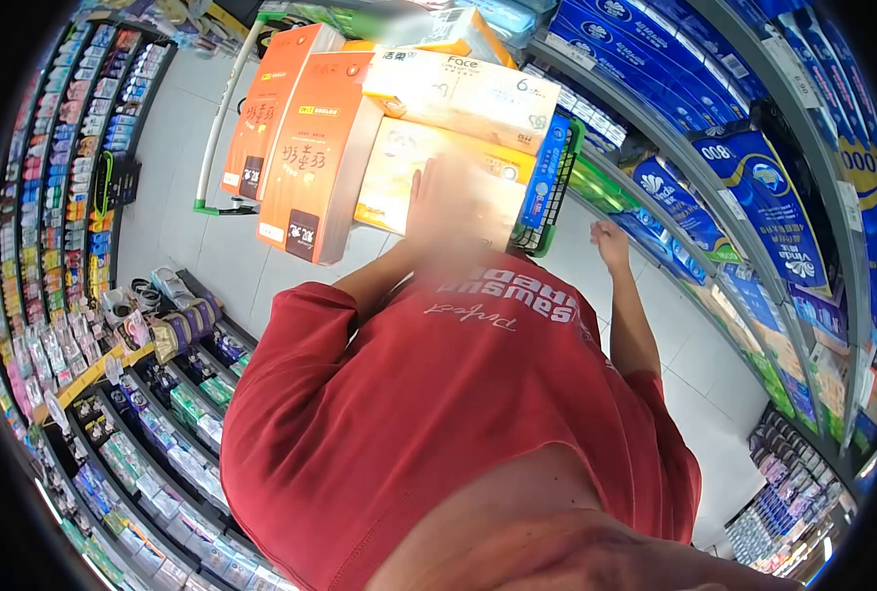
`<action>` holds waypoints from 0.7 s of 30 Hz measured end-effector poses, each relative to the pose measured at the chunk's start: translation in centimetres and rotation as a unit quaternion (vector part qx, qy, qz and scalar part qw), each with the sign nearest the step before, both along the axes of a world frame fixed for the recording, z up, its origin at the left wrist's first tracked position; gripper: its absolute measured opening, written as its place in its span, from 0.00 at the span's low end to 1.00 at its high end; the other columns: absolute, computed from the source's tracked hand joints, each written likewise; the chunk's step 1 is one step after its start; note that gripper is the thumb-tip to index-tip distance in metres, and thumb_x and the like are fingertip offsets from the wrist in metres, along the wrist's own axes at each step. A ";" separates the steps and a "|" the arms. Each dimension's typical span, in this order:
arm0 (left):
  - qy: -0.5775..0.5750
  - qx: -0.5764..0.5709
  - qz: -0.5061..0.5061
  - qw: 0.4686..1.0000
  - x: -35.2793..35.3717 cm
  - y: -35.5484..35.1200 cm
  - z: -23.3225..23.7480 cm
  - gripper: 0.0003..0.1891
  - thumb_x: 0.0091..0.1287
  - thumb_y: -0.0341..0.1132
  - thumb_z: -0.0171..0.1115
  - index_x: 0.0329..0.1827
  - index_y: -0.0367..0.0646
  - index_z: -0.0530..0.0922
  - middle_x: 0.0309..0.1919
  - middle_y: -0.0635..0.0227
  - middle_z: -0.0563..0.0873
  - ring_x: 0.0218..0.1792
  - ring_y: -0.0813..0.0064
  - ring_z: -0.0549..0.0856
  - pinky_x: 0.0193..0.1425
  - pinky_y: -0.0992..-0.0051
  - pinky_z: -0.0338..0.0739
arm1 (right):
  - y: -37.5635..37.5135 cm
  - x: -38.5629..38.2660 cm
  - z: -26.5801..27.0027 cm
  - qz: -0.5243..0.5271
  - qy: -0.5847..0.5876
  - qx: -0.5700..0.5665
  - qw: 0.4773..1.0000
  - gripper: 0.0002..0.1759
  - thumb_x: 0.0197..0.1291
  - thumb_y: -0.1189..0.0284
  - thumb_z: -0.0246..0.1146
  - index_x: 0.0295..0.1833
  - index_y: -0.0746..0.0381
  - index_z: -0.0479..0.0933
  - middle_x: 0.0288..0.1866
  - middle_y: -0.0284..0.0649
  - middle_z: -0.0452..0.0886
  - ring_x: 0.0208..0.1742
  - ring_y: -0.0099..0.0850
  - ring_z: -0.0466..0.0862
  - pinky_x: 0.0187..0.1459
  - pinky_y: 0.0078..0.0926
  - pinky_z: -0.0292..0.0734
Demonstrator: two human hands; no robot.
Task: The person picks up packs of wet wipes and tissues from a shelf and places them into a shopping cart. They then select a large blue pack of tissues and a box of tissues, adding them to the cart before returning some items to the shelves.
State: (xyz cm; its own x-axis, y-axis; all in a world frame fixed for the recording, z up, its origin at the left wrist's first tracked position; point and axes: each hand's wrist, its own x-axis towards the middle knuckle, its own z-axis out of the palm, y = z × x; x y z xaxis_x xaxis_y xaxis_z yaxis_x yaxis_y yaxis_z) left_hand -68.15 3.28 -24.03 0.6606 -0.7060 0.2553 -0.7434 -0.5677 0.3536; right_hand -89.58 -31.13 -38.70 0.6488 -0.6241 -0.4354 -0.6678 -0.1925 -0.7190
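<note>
My left hand [440, 205], partly blurred, rests with fingers stretched out against the front of a yellow tissue pack [386, 177]. On top of that pack lies a white and yellow tissue pack [468, 94] marked "Face". To their left, two orange cartons [322, 148] [269, 113] stand side by side, leaning a little. All of these sit piled on a green shopping cart [573, 148]. My right hand [611, 242] hangs apart from the cart near the right-hand shelves, fingers loosely bent and holding nothing.
Shelves of blue paper packs [764, 187] line the right side. On the left run racks of small bottles [69, 148] and hanging goods [153, 433]. A pale tiled floor [182, 128] shows between them. A blue pack [554, 167] is at the cart's right side.
</note>
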 end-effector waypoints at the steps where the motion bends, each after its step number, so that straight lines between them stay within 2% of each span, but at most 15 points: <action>1: 0.000 -0.001 0.003 1.000 -0.1 -0.1 0.1 0.31 0.67 0.46 0.62 0.70 0.42 0.70 0.75 0.43 0.60 0.75 0.44 0.61 0.76 0.46 0.53 | 0.4 1.7 1.1 -0.011 -0.039 0.007 0.999 0.16 0.62 0.66 0.65 0.46 0.69 0.83 0.32 0.43 0.86 0.30 0.29 0.86 0.33 0.24 0.78; 3: 0.011 -0.004 0.012 1.000 -0.2 -0.1 0.7 0.31 0.66 0.46 0.63 0.70 0.42 0.71 0.74 0.43 0.61 0.74 0.43 0.61 0.76 0.46 0.54 | 1.8 3.4 2.3 -0.014 -0.077 0.013 0.997 0.18 0.60 0.62 0.68 0.46 0.67 0.83 0.30 0.45 0.86 0.29 0.30 0.86 0.35 0.27 0.78; 5: 0.040 0.005 0.023 0.999 0.0 -0.4 2.0 0.29 0.65 0.45 0.65 0.68 0.43 0.73 0.73 0.44 0.63 0.73 0.43 0.63 0.75 0.48 0.57 | 3.3 3.9 2.7 0.050 -0.036 0.039 0.997 0.13 0.62 0.70 0.66 0.45 0.70 0.82 0.35 0.42 0.86 0.34 0.29 0.86 0.36 0.23 0.80; 6: 0.068 0.014 0.026 0.997 0.3 -0.4 2.8 0.28 0.64 0.43 0.66 0.66 0.43 0.75 0.73 0.44 0.64 0.72 0.44 0.65 0.74 0.50 0.61 | 3.8 3.2 1.2 0.081 -0.020 0.024 0.996 0.20 0.60 0.60 0.67 0.47 0.67 0.83 0.33 0.48 0.87 0.34 0.36 0.88 0.40 0.30 0.79; 8: 0.091 0.053 0.012 0.994 1.1 -0.3 4.5 0.25 0.63 0.39 0.67 0.63 0.42 0.77 0.70 0.45 0.68 0.70 0.45 0.69 0.72 0.53 0.65 | 4.6 0.9 -1.5 0.152 0.014 -0.058 0.987 0.20 0.57 0.59 0.68 0.46 0.66 0.83 0.38 0.50 0.87 0.40 0.43 0.88 0.44 0.34 0.80; 10: 0.116 0.092 -0.007 0.989 2.1 0.4 5.8 0.22 0.61 0.36 0.68 0.60 0.42 0.79 0.68 0.46 0.72 0.68 0.46 0.72 0.70 0.56 0.68 | 5.4 -2.2 -2.7 0.153 0.047 -0.054 0.986 0.21 0.55 0.58 0.68 0.44 0.65 0.84 0.43 0.50 0.87 0.44 0.48 0.86 0.49 0.37 0.80; 11: 0.088 -0.063 -0.006 0.994 2.7 1.2 6.3 0.20 0.61 0.33 0.68 0.57 0.41 0.80 0.65 0.47 0.75 0.65 0.47 0.75 0.68 0.59 0.71 | 5.3 -3.7 -3.5 0.191 0.090 -0.076 0.974 0.21 0.55 0.59 0.69 0.45 0.65 0.84 0.41 0.49 0.87 0.42 0.46 0.87 0.46 0.36 0.81; 12: 0.056 -0.216 -0.005 0.975 3.3 2.1 6.6 0.18 0.61 0.30 0.68 0.55 0.39 0.81 0.61 0.48 0.78 0.63 0.49 0.78 0.66 0.61 0.73 | 4.8 -5.4 -4.4 0.228 0.132 -0.099 0.959 0.21 0.55 0.59 0.70 0.45 0.66 0.84 0.40 0.48 0.88 0.39 0.43 0.88 0.44 0.34 0.82; 14: 0.041 -0.224 0.105 0.968 6.1 5.2 6.7 0.17 0.61 0.29 0.68 0.54 0.38 0.82 0.58 0.50 0.81 0.60 0.51 0.80 0.65 0.61 0.74 | 2.6 -10.8 -9.7 0.213 0.103 -0.009 0.972 0.20 0.56 0.61 0.71 0.45 0.66 0.83 0.35 0.44 0.87 0.32 0.34 0.86 0.34 0.30 0.82; 15: 0.026 -0.231 0.153 0.960 7.7 6.8 7.0 0.17 0.62 0.30 0.68 0.54 0.38 0.82 0.59 0.50 0.81 0.60 0.52 0.81 0.64 0.62 0.74 | 2.8 -11.3 -8.2 0.215 0.103 -0.010 0.971 0.20 0.56 0.61 0.71 0.45 0.66 0.83 0.35 0.44 0.87 0.32 0.34 0.86 0.34 0.30 0.82; 17: -0.014 -0.235 0.231 0.944 11.4 10.8 6.9 0.16 0.62 0.32 0.68 0.53 0.39 0.82 0.60 0.49 0.80 0.60 0.52 0.80 0.64 0.61 0.74 | 3.4 -10.9 -3.1 0.085 0.217 0.081 0.969 0.18 0.56 0.64 0.71 0.45 0.67 0.82 0.31 0.40 0.85 0.27 0.27 0.83 0.27 0.25 0.80; 18: -0.039 -0.233 0.261 0.936 13.2 13.2 6.6 0.16 0.62 0.33 0.68 0.52 0.38 0.82 0.60 0.48 0.80 0.61 0.51 0.79 0.64 0.60 0.73 | 3.7 -10.6 -1.8 0.084 0.215 0.080 0.970 0.18 0.56 0.64 0.71 0.45 0.67 0.82 0.31 0.40 0.85 0.27 0.27 0.83 0.27 0.25 0.80; 20: -0.004 -0.236 0.355 0.905 15.8 17.6 5.9 0.16 0.63 0.35 0.68 0.52 0.38 0.83 0.59 0.47 0.80 0.62 0.51 0.79 0.65 0.61 0.73 | 4.3 -10.0 -0.1 -0.053 0.241 0.127 0.961 0.16 0.56 0.65 0.70 0.43 0.67 0.82 0.30 0.41 0.84 0.26 0.28 0.83 0.27 0.26 0.80; 21: -0.033 -0.202 0.363 0.909 16.9 19.9 5.4 0.17 0.64 0.38 0.68 0.52 0.37 0.83 0.60 0.46 0.79 0.63 0.50 0.78 0.66 0.61 0.72 | 4.7 -9.4 0.2 -0.061 0.236 0.126 0.962 0.16 0.56 0.65 0.70 0.43 0.67 0.82 0.30 0.41 0.84 0.26 0.28 0.83 0.27 0.26 0.80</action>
State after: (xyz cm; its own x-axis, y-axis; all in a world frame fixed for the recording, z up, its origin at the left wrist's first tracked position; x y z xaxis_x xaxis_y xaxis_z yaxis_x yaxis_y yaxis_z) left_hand -51.22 23.18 -18.60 0.8886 0.0696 0.4534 -0.2528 -0.7503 0.6108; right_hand -98.99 -26.38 -38.48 0.2706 -0.5192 -0.8107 -0.9380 0.0473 -0.3433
